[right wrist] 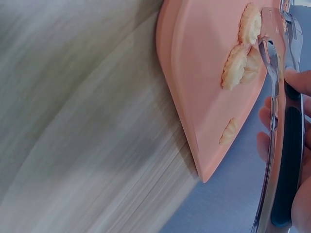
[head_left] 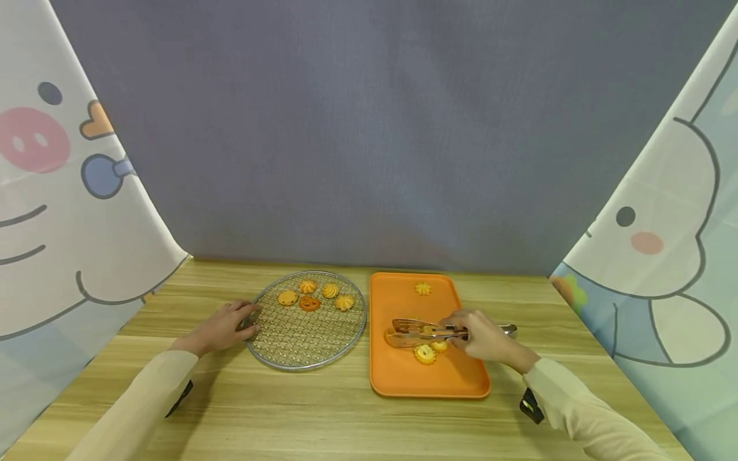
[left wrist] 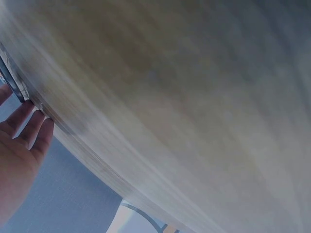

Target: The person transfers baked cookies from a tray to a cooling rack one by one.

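Printed cloth [head_left: 40,256], outside the left hand: cartoon animal with a pink snout.

Left sleeve [head_left: 138,397], behind the left hand: cream.

Left hand [head_left: 221,326]: fingers lightly extended, fingertips touching the near-side rim of the rack; holding nothing.

Wire rack [head_left: 305,349]: round, metal-rimmed, flat on the worktop [head_left: 277,413], just right of the left hand.

Rack cookies, five, ahead and to the right of the left hand: a round biscuit [head_left: 287,298] with dark specks; a ridged cookie [head_left: 307,286]; a brown pretzel-shaped biscuit [head_left: 309,304]; a swirled cookie [head_left: 330,291]; a scalloped cookie [head_left: 344,302].

Grey cloth [head_left: 369,160]: upright beyond both hands.

Tray [head_left: 403,381]: orange, rounded corners, between the hands, its right part under the right hand.

Tray cookies: a cluster of three [right wrist: 234,67] by the tongs, left of the right hand; one flower-shaped cookie [head_left: 423,289], beyond it.

Tongs [right wrist: 290,155]: metal, black handle inset, pointing left over the tray; whether they grip a cookie cannot be told.

Right hand [head_left: 475,333]: fingers and thumb wrapped around the tongs.

Right sleeve [head_left: 594,416]: cream, behind the right hand.

Second printed cloth [head_left: 663,269], outside the right hand: white cartoon figure, pink cheek.
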A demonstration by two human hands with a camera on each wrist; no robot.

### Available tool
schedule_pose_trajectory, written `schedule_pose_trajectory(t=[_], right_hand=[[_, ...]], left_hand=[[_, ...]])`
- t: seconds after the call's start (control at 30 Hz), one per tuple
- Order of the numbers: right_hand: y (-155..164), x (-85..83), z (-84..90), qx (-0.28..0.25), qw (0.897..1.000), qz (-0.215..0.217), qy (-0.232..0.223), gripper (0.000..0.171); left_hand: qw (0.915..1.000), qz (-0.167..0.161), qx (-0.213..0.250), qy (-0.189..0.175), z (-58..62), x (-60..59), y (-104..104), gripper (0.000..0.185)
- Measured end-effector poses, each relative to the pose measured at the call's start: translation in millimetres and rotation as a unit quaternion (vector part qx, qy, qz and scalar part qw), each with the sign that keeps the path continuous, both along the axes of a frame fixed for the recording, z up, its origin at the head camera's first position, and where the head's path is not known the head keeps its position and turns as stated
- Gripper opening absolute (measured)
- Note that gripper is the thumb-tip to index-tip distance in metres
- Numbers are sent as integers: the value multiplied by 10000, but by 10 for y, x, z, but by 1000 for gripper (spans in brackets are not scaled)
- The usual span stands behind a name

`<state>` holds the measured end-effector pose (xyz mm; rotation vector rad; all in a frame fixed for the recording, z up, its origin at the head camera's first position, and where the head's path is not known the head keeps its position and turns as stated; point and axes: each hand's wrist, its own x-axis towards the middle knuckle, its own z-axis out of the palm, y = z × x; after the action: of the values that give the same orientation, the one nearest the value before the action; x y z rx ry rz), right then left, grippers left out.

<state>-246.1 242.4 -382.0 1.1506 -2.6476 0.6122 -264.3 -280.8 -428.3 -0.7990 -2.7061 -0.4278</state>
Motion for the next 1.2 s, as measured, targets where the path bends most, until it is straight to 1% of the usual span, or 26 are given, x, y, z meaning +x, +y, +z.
schedule_pose_trajectory(t=[0.07, 0.17, 0.2, 0.23, 0.33, 0.43, 0.77, 1.07, 1.2], right_hand=[[-10, -5, -14, -13, 10000, -18, -10, 30], [-23, -6, -23, -12, 9999, -101, -116, 32], [-27, -4, -22, -16, 9998, -131, -168, 32], [-29, -2, -20, -24, 9997, -151, -214, 32], [-28, 0, -15, -49, 9994, -193, -275, 31], [-24, 1, -15, -63, 9994, -231, -265, 30], [-2, -19, -44, -121, 9995, -268, -88, 30], [-34, -20, -49, -94, 9995, -250, -162, 32], [-65, -24, -66, -53, 9990, -332, -304, 33]], left_hand=[[10000, -43, 36, 62, -2, 3, 4, 42], [9999, 51, -7, -89, -1, 1, 11, 43], [9996, 137, -5, -246, 33, 22, 32, 43], [9994, 176, -41, -306, 39, 21, 34, 42], [9988, 259, -103, -405, 58, 23, 38, 43], [9988, 272, -134, -391, 72, 30, 36, 42], [9985, 319, -165, -425, 61, 27, 25, 44], [9982, 340, -189, -465, 66, 28, 25, 45], [9982, 349, -175, -457, 71, 33, 29, 44]])
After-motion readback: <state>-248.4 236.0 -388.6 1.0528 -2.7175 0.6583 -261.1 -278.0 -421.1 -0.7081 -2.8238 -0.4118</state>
